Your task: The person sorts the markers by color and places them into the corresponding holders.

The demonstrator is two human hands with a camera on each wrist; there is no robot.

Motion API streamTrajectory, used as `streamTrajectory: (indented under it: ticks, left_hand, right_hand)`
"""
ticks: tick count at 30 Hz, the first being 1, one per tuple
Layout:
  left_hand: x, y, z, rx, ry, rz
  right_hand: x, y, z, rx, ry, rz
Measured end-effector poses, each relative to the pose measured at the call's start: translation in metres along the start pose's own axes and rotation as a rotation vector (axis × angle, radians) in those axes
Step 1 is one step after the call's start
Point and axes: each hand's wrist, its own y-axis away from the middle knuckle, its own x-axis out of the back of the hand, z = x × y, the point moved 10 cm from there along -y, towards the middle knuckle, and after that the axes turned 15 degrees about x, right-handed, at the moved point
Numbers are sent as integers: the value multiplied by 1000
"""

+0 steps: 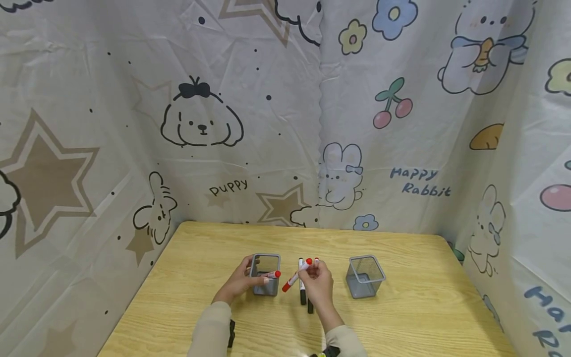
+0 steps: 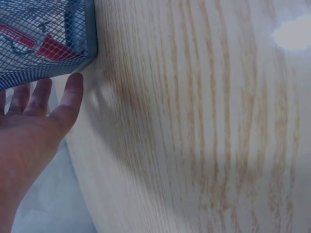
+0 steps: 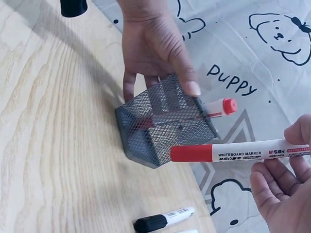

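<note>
My left hand point(image 1: 236, 286) grips the left grey mesh pen holder point(image 1: 273, 288), thumb at its rim and fingers along its far side. Inside that holder leans a red-and-white marker point(image 3: 219, 107) whose red end sticks out above the rim. Through the mesh, the left wrist view shows the marker's red lower part point(image 2: 54, 47). A second whiteboard marker point(image 3: 238, 151), white with red ends, is pinched between thumb and fingers of my right hand point(image 1: 319, 286). It slants in the air, just right of the holder.
Black-capped markers point(image 1: 303, 293) lie on the wooden table point(image 1: 401, 322) beneath and beside my right hand. A red marker end point(image 1: 316, 260) shows behind that hand. Another mesh pen holder point(image 1: 363, 287) stands at the right. Printed curtains point(image 1: 285, 124) surround the table.
</note>
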Motion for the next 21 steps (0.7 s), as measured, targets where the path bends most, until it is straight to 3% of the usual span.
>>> streamTrajectory:
  ticks: [14, 21]
  left_hand:
    - [-3, 3, 4, -5, 17, -27]
    - [-2, 2, 3, 11, 12, -19]
  right_hand:
    - [0, -7, -29, 72, -99, 26]
    - [5, -5, -69, 112, -103, 29]
